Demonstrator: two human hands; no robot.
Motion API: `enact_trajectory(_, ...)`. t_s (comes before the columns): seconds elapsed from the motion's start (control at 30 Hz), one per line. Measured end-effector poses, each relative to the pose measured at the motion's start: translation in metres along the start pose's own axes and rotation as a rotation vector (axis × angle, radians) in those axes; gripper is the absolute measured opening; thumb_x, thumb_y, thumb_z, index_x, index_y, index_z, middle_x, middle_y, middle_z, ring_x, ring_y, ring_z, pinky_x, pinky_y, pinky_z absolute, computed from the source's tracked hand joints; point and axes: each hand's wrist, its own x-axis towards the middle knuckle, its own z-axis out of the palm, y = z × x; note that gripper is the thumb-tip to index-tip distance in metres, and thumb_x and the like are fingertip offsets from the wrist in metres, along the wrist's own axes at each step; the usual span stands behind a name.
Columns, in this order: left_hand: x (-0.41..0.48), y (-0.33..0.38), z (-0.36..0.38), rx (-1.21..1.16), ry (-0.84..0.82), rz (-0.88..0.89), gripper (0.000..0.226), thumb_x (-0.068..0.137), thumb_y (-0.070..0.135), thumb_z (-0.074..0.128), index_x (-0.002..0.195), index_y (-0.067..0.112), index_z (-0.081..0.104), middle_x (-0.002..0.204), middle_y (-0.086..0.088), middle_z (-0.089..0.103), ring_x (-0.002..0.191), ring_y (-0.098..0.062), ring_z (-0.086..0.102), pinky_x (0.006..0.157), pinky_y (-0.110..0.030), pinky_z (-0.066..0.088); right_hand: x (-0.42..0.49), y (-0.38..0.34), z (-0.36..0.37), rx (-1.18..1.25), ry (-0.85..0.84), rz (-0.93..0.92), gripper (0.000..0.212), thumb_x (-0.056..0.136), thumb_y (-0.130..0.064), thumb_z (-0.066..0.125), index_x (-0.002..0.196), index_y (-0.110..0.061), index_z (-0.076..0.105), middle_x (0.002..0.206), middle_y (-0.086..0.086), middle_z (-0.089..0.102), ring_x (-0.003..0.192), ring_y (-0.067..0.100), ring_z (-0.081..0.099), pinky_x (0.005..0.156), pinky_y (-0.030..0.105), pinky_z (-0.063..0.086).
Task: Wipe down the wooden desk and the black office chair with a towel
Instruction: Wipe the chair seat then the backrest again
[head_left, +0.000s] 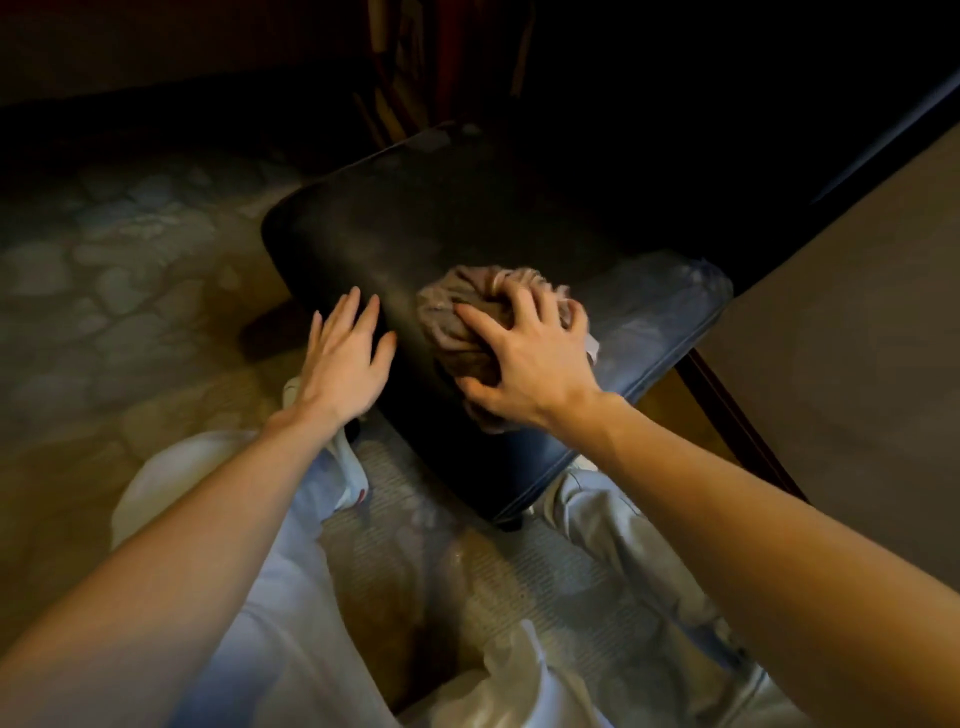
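While the right hand (530, 364) clutches the bunched towel (452, 312) mid-way across the black chair seat (374, 228), fingers (483, 322) curled into it, the left hand (343, 358) rests flat on the seat's left edge, straight-fingered. Chair-wiping looks underway; next, likely a firm sweep over the seat's far half.

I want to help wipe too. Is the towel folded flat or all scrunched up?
Scrunched up: the towel bunches in wrinkled folds under the right hand.

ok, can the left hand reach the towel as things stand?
Probably yes: the left hand lies open on the chair seat beside the towel, only bare seat between; the right hand covers its right side.
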Motion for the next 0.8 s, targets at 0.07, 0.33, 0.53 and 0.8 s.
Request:
enact_trajectory(0.07, 0.001, 0.002, 0.001, 0.015, -0.003, 0.001, 0.059, 0.11, 0.037, 0.036, 0.162, 0.012, 0.024, 0.171, -0.01, 0.012, 0.158, -0.023, 0.008, 0.127, -0.045, 0.002, 0.01, -0.004, 0.016, 0.026, -0.134, 0.045, 0.083, 0.084, -0.071, 0.056, 0.156, -0.044, 0.023, 0.162, 0.011, 0.018, 0.145, 0.044, 0.019, 0.112, 0.069, 0.025)
enact_trajectory(0.33, 0.011, 0.004, -0.002, 0.02, -0.086, -0.05, 0.059, 0.111, 0.037, 0.03, 0.164, 0.018, 0.014, 0.172, -0.002, 0.004, 0.158, -0.016, 0.0, 0.126, -0.05, 0.0, -0.059, -0.028, 0.024, -0.008, -0.244, -0.467, 0.067, 0.08, -0.061, 0.064, 0.14, -0.036, 0.048, 0.14, 0.006, 0.041, 0.135, 0.038, 0.033, 0.107, 0.068, 0.026)
enact_trajectory(0.53, 0.01, 0.002, 0.0, -0.105, -0.022, -0.062, 0.062, 0.109, 0.041, 0.037, 0.163, 0.015, 0.021, 0.172, -0.006, 0.01, 0.158, -0.022, 0.006, 0.127, -0.046, 0.005, -0.053, 0.011, 0.001, 0.009, 0.134, -0.353, 0.07, 0.069, -0.063, 0.06, 0.13, -0.027, 0.055, 0.124, 0.015, 0.054, 0.115, 0.042, 0.052, 0.091, 0.058, 0.049)
enact_trajectory(0.8, 0.014, 0.015, 0.001, -0.162, 0.237, 0.077, 0.038, 0.106, 0.027, 0.049, 0.138, 0.011, 0.061, 0.15, -0.008, 0.05, 0.139, -0.028, 0.043, 0.116, -0.043, 0.034, 0.047, 0.067, -0.033, -0.115, 0.149, 0.137, 0.096, 0.083, -0.076, 0.057, 0.161, -0.035, 0.018, 0.159, 0.013, 0.03, 0.146, 0.042, 0.027, 0.119, 0.066, 0.019)
